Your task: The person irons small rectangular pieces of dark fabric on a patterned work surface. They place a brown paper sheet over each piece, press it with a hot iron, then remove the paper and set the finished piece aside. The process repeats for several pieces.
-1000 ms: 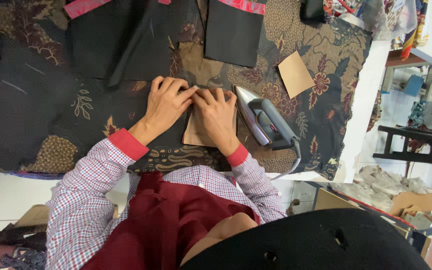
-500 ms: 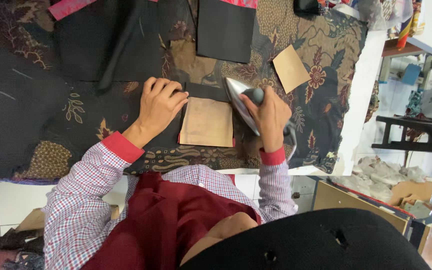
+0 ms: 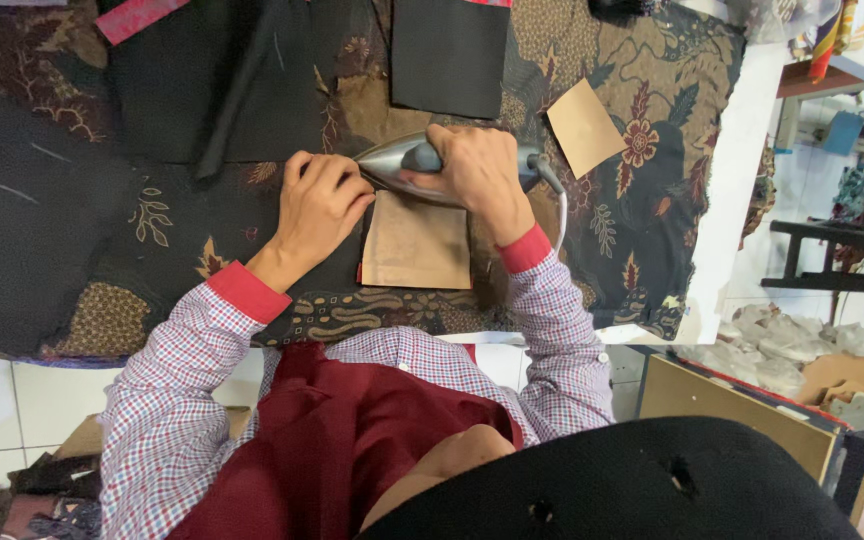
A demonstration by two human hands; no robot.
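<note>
My right hand grips the handle of a grey clothes iron, which lies sideways across the top edge of a tan paper rectangle. The iron's tip points left toward my left hand. That hand presses flat on black fabric just left of the tan rectangle, fingers curled near the iron's tip. The folded edge under the iron is hidden.
A batik cloth covers the table. Black fabric pieces with pink edging lie at the back. A second tan paper square sits to the right. The table's edge runs along the right, with stools and boxes beyond.
My right hand left the fold, took the iron standing at the right, and swung it left onto the top of the tan rectangle. My left hand stayed pressing the fabric.
</note>
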